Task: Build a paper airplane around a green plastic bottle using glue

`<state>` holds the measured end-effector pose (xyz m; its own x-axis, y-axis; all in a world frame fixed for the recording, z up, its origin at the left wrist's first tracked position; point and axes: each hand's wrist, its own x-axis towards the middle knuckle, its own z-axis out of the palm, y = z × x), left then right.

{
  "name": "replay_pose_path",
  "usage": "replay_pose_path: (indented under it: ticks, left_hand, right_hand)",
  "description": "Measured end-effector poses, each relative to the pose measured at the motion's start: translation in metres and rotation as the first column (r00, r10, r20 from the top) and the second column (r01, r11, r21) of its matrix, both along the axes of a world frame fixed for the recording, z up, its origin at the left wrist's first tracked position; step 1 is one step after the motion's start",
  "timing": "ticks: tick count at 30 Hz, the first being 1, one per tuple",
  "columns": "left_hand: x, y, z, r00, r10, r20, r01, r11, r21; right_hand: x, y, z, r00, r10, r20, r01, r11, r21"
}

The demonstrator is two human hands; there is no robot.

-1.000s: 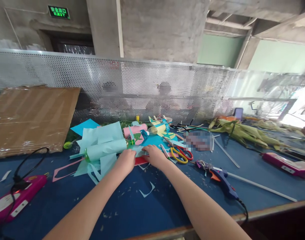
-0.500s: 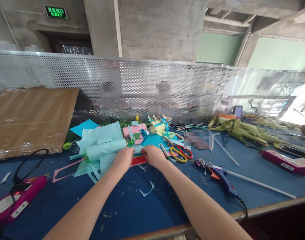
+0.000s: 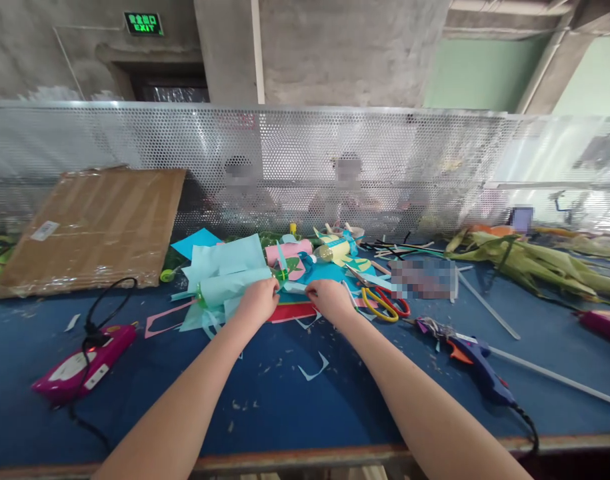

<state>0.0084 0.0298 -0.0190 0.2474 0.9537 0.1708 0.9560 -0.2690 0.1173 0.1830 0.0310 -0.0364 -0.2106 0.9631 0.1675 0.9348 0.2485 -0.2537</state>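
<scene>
A narrow pale blue paper strip (image 3: 293,287) spans the gap between my two hands. My left hand (image 3: 259,301) is closed at its left end, fingertips pinched beside the green neck of a bottle wrapped in light blue paper (image 3: 235,291). At the other end, my right hand (image 3: 332,299) is closed on the strip with thumb and fingers together. Red paper (image 3: 292,312) lies under and between the hands. Scissors with yellow and red handles (image 3: 382,305) rest just right of my right hand. Behind the strip lie a pink-wrapped bottle (image 3: 289,251) and a yellow-wrapped bottle (image 3: 335,251).
On the right lies a blue glue gun (image 3: 485,367) with a long white stick. Corn husks (image 3: 519,260) are farther back. A magenta power strip (image 3: 85,367) with a black cable is at left, before a cardboard sheet (image 3: 99,227). A perforated metal screen (image 3: 295,153) stands behind.
The view has shifted, so the table's contents appear farther right. My hands have moved slightly apart, and more of the pale blue strip shows between them.
</scene>
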Motion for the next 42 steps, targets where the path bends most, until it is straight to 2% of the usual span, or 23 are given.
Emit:
replay_pose_path:
  ticks: [7,12,16,19,23,27,34,38,42]
  left_hand:
    - [0.007,-0.008,-0.001,0.999,0.012,-0.034,-0.013,0.999,-0.032]
    - [0.026,-0.027,-0.001,0.993,0.013,-0.113,-0.021,0.997,-0.073]
    - [0.035,-0.048,0.008,0.987,0.015,-0.160,-0.031,0.994,-0.101]
    - [0.027,-0.062,0.017,0.979,0.096,-0.182,-0.112,0.990,-0.080]
    - [0.000,-0.071,0.020,0.960,0.175,-0.221,-0.195,0.978,-0.076]
    - [-0.022,-0.074,0.013,0.958,0.117,-0.262,-0.150,0.983,-0.110]
    - [-0.032,-0.077,0.006,0.952,0.065,-0.300,-0.104,0.988,-0.114]
    - [-0.038,-0.076,0.010,0.955,0.071,-0.288,-0.106,0.989,-0.106]
    - [-0.029,-0.066,0.025,0.976,0.033,-0.216,-0.039,0.999,-0.022]
  right_hand:
    - [0.005,0.003,-0.008,0.999,-0.032,-0.032,0.033,0.999,0.011]
    - [0.009,0.004,-0.013,0.998,-0.021,-0.059,0.020,1.000,-0.008]
    - [0.009,0.003,-0.013,0.997,0.008,-0.073,-0.010,1.000,-0.019]
    - [0.009,0.002,-0.013,0.997,0.021,-0.077,-0.023,0.999,-0.026]
    - [0.008,0.001,-0.011,0.996,0.025,-0.081,-0.028,0.999,-0.037]
    - [0.008,0.001,-0.009,0.995,0.044,-0.085,-0.048,0.997,-0.053]
    - [0.007,-0.001,-0.007,0.994,0.064,-0.085,-0.070,0.995,-0.067]
    - [0.006,-0.001,-0.006,0.994,0.070,-0.089,-0.077,0.994,-0.072]
    - [0.005,-0.001,-0.007,0.993,0.069,-0.092,-0.077,0.994,-0.078]
